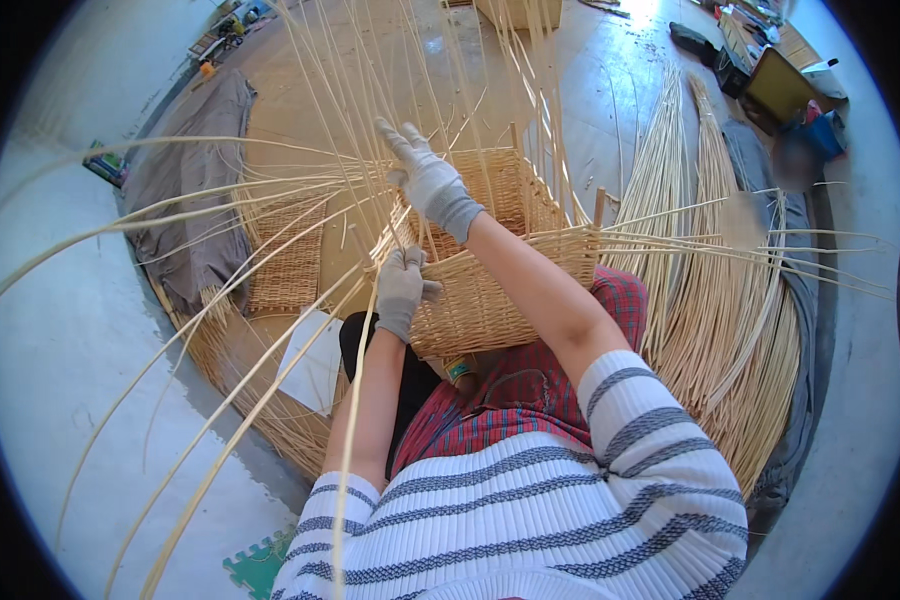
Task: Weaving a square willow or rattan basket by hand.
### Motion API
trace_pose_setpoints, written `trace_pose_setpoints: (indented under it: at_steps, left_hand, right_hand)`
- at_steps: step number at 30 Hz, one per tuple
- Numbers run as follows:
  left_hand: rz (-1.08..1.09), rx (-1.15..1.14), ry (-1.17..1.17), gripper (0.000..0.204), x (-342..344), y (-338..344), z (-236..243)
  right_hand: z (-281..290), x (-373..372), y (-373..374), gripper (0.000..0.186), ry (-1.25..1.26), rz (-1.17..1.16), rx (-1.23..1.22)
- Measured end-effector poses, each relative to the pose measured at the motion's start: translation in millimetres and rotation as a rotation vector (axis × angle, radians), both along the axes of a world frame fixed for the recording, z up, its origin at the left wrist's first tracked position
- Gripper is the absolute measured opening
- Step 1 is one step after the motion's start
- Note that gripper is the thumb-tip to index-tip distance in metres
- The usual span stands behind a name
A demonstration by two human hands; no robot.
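A rectangular wicker basket (485, 305) with an open top sits across my lap, corner posts standing up from it. Long pale rods (315, 85) rise from its far and left sides, while others fan out to the left and right. My left hand (402, 292), in a grey-white work glove, is closed at the basket's near left corner, its thumb against the outer wall; which rods lie under the fingers is hidden. Above the left rim, my right hand (436, 186), gloved alike, has its fingers stretched out among the upright rods. Its palm side is hidden.
Bundles of loose rods (715, 330) lie on grey cloth at the right. A flat woven panel (286, 255) and a grey cloth (195, 190) lie to the left, near a white sheet (312, 360). Bins and boxes (782, 85) stand far right; a carton (520, 12) is at the back.
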State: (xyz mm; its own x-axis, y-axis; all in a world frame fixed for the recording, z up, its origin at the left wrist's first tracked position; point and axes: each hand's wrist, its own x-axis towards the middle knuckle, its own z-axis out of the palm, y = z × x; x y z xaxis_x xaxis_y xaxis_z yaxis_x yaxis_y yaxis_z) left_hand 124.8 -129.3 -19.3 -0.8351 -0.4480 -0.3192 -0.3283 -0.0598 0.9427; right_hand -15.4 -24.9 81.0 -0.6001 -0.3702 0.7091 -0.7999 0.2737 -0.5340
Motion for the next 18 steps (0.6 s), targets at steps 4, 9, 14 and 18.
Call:
trace_pose_setpoints:
  at_steps: [4, 9, 14, 18]
  left_hand:
    - [-0.035, -0.032, 0.088, 0.014, -0.4, -0.6, 2.5]
    - [0.074, 0.216, 0.154, 0.024, -5.6, 1.1, -0.4]
    - [0.281, -0.143, 0.109, 0.031, -13.8, 24.1, 15.7]
    - [0.269, -0.425, 0.438, 0.041, -16.0, 43.1, 44.3]
  right_hand:
    - [-64.7, 24.2, 66.1, 0.053, -0.583, 0.322, -0.543]
    - [-129.5, 75.1, 119.9, 0.033, -0.877, 0.2, -0.862]
    - [-85.7, 78.5, 107.4, 0.025, -1.047, 0.483, -0.943]
    - [-91.5, 59.6, 163.4, 0.023, -0.864, -0.058, -0.699]
